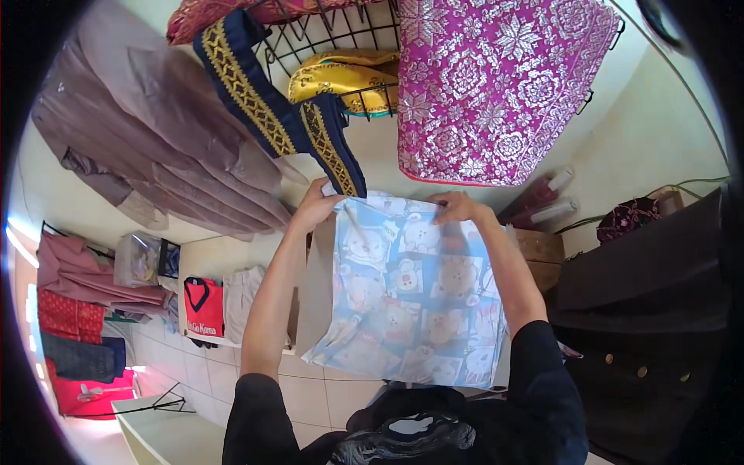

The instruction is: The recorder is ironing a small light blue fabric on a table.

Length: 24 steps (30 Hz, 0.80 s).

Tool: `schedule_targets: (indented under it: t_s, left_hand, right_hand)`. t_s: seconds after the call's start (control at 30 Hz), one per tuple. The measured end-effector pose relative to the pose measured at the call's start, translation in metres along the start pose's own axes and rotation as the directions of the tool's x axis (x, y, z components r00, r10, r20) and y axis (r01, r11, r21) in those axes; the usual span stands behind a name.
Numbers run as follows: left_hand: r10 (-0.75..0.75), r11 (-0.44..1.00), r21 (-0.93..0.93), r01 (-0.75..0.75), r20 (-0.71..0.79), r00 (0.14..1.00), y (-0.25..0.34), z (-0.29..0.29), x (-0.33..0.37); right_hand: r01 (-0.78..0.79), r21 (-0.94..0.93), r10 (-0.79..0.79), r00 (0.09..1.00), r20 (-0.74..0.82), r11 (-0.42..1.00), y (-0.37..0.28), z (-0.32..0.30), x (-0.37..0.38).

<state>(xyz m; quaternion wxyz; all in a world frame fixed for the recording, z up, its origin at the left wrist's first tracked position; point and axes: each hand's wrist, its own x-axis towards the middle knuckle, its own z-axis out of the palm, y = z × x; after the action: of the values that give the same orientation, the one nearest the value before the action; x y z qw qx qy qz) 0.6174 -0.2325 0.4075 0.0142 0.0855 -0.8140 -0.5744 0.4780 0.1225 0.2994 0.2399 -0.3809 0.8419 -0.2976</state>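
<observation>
A light-blue cloth with a pattern of cartoon bears in squares hangs spread in front of me, its lower edge near my body. At its upper left corner my left hand is closed on the edge. My right hand pinches the upper edge further right, thumb and fingers folded over it. The cloth sags with soft creases between the two hands and hides most of the surface beneath it. Just above my left hand dangles the end of a navy strip with gold trim.
A wire rack on the wall carries a yellow embroidered cloth and a magenta-silver patterned cloth. Mauve garments hang at left, a dark buttoned garment at right. Folded red clothing lies on a white surface at left.
</observation>
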Motion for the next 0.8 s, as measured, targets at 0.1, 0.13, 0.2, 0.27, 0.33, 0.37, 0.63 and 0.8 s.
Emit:
schedule_targets:
  t_s: [0.1, 0.13, 0.2, 0.27, 0.33, 0.37, 0.63, 0.8]
  left_hand:
    - [-0.149, 0.989, -0.029, 0.147, -0.15, 0.977, 0.018, 0.001, -0.001]
    - [-0.024, 0.996, 0.081, 0.032, -0.099, 0.995, 0.02, -0.012, -0.002]
    - [0.07, 0.987, 0.144, -0.071, 0.016, 0.997, 0.017, -0.029, -0.001]
    - [0.07, 0.993, 0.098, -0.068, -0.01, 0.998, 0.007, -0.031, 0.006]
    - [0.047, 0.997, -0.058, -0.051, -0.055, 0.997, 0.001, -0.035, 0.004]
    - [0.05, 0.997, -0.061, -0.053, -0.058, 0.997, 0.0, -0.04, 0.003]
    - [0.078, 0.994, -0.076, -0.075, 0.045, 0.996, 0.02, -0.03, 0.003]
    - [0.046, 0.998, -0.057, -0.038, 0.146, 0.988, 0.016, -0.041, -0.004]
  right_hand:
    - [-0.107, -0.084, 0.114, 0.99, 0.079, 0.991, 0.051, -0.01, -0.018]
    - [-0.169, -0.069, 0.176, 0.979, 0.103, 0.983, 0.058, -0.013, -0.021]
    - [-0.093, 0.016, 0.091, 0.992, 0.085, 0.996, 0.063, -0.012, -0.029]
    - [-0.14, 0.079, 0.123, 0.974, 0.188, 0.987, 0.076, -0.02, -0.039]
    - [-0.185, 0.185, 0.146, 0.968, 0.204, 0.965, 0.067, -0.025, -0.053]
    - [-0.225, 0.29, 0.164, 0.962, 0.22, 0.93, 0.055, -0.028, -0.06]
    - [-0.329, 0.136, 0.321, 0.944, 0.076, 0.934, 0.053, 0.001, -0.05]
    - [0.015, -0.062, -0.015, 1.0, 0.008, 0.998, 0.063, 0.016, -0.045]
